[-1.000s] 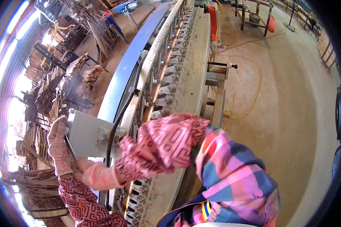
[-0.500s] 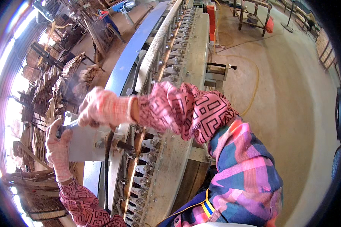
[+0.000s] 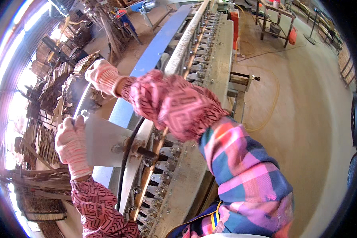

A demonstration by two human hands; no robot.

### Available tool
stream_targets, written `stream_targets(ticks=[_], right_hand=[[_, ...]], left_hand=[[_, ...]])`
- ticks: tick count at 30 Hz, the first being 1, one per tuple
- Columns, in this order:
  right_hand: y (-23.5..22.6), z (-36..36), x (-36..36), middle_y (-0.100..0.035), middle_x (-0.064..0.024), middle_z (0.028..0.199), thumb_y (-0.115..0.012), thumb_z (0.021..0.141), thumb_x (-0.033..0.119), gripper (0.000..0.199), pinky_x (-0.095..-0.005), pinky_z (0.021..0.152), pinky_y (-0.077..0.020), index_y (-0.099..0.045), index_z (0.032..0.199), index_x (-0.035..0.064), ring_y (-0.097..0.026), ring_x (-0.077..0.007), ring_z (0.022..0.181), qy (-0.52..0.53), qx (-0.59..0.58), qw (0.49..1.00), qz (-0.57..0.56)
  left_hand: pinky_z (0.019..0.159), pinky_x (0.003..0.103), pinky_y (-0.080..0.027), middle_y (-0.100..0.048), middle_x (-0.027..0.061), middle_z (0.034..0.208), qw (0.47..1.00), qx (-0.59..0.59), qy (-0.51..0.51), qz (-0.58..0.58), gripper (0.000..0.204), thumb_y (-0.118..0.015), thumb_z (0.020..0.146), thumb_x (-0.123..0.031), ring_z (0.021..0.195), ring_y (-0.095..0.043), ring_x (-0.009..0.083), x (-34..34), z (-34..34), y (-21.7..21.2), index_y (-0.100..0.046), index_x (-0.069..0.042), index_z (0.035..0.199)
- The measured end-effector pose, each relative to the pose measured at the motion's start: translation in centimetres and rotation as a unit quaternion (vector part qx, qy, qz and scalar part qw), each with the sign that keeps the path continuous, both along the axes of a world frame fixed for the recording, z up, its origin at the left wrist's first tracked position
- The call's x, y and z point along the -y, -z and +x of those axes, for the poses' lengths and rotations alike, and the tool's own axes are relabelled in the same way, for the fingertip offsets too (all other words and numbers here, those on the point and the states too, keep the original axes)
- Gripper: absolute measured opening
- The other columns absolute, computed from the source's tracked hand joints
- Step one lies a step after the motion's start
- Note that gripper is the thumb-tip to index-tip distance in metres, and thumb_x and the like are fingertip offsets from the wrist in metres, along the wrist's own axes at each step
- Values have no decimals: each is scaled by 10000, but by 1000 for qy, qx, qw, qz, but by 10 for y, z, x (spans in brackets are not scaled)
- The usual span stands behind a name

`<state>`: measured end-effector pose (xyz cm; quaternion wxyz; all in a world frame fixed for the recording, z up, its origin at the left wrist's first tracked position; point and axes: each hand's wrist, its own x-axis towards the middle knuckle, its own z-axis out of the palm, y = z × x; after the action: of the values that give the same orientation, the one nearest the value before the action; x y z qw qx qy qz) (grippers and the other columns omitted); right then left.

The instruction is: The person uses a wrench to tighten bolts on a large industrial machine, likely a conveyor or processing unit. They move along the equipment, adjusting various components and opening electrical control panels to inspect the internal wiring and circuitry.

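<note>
My right hand [image 3: 104,77], in a pale pink knit glove, is closed and raised over the far left side of the machine. A thin, shiny pale strip [image 3: 81,101] curves from it down toward my left hand [image 3: 72,148]. That hand, gloved alike, has its fingers bent at the upper left edge of a grey metal plate [image 3: 105,139]. Something dark shows at its fingertips, but what it grips is mostly hidden. A black hose [image 3: 125,162] runs over the plate's right side, next to a dark bolt [image 3: 146,152] sticking out.
Under my right arm stretches a long machine bed [image 3: 186,170] with a row of metal clamps [image 3: 156,178]. A whitish pipe [image 3: 186,35] and a blue panel [image 3: 158,43] run alongside. Stacked wood strips [image 3: 39,142] stand left. Across the floor is a wooden frame table [image 3: 275,23].
My right hand has moved up and away from my left hand, and the pale curved strip now spans between them. The view has shifted slightly, while my left hand stays by the plate.
</note>
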<state>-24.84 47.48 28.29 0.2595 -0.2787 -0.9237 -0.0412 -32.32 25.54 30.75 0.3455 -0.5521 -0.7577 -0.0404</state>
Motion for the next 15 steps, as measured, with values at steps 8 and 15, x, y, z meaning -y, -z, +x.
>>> stream_targets(ticks=[8, 15], right_hand=[[-35, -114, 4, -675, -100, 945, -636, 820, 270, 312, -428, 713, -548, -606, 1090, 116, -670, -246, 868, -72, 51, 996, 13], [-46, -190, 46, -631, -73, 853, -640, 777, 293, 271, -408, 691, -525, -593, 978, 118, -636, -232, 800, -152, 82, 984, -42]], left_hand=[[704, 414, -506, -619, 144, 921, 968, 179, 162, 69, 354, -661, 834, -173, 798, -624, 325, 30, -17, -5, -606, -155, 1183], [594, 389, -472, -602, 94, 829, 952, 184, 166, 178, 418, -725, 768, -195, 650, -568, 242, 28, -17, 10, -623, -155, 1171]])
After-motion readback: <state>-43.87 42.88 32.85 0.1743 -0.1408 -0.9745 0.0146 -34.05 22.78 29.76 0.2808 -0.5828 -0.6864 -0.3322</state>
